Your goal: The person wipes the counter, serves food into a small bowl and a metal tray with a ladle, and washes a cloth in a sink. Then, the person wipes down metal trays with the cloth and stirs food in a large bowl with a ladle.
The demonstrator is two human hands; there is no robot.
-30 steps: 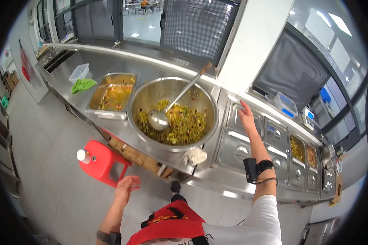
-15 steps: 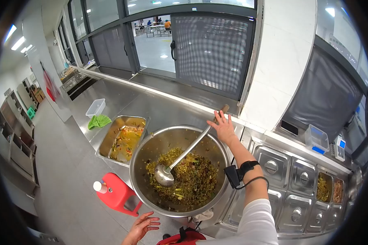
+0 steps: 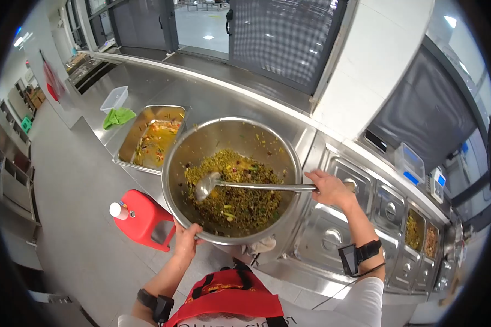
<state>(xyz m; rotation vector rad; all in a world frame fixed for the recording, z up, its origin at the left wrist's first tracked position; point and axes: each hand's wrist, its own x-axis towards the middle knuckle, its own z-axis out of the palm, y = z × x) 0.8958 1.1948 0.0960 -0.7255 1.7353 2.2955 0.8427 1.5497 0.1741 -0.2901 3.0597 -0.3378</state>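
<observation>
A large steel mixing bowl (image 3: 174, 158) holds a chopped green and brown food mix (image 3: 232, 201). Its near-left rim is in the grip of my left hand (image 3: 186, 238), with the fingers curled over the edge. My right hand (image 3: 330, 188) is wrapped round the handle of a long ladle (image 3: 205, 186), just right of the bowl. The ladle's round head rests on the left part of the mix, and its shaft crosses the bowl's right rim. Left of the bowl sits a rectangular steel pan (image 3: 126, 147) with oily orange liquid and food bits.
A green cloth (image 3: 118, 117) and a clear plastic box (image 3: 114, 99) lie behind the pan. On the floor side stands a red stool (image 3: 142, 218) with a white-capped bottle (image 3: 118, 211). Lidded steel food pans (image 3: 333, 231) line the counter at right, near a digital scale (image 3: 437, 185).
My left hand has come up onto the bowl's rim. My right hand has closed on the ladle handle and swung it toward me, nearly level. The view has tilted down.
</observation>
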